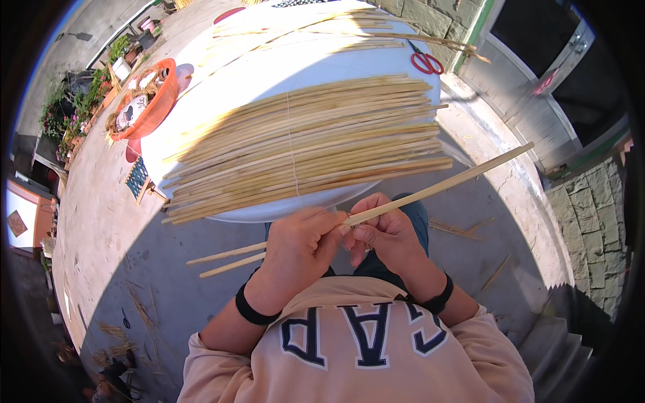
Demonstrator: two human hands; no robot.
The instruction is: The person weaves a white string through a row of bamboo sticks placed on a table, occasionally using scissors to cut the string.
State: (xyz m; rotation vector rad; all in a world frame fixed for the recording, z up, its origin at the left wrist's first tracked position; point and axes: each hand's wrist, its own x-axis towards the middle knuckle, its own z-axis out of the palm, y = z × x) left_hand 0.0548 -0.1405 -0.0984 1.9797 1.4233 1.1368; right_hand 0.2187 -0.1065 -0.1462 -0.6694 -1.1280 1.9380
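Both of my hands are together in front of my body at the near edge of the table. My left hand (306,242) is closed around pale straw stalks, and two thin ends poke out to its left. Thumb and fingers of my right hand (390,235) pinch at the same place, beside the left fingertips. From there a long straw stalk (450,183) slants up to the right, past the table. Just beyond my hands lies a wide row of straw stalks (336,138), side by side, with a thin white string (291,134) running across it. My fingers hide where the held stalks meet.
The round white table (245,101) also bears red-handled scissors (426,62) at its far right and loose stalks (322,30) at the back. An orange basin (158,101) with things in it stands left of the table. Straw scraps (134,302) litter the floor; steps (554,349) lie lower right.
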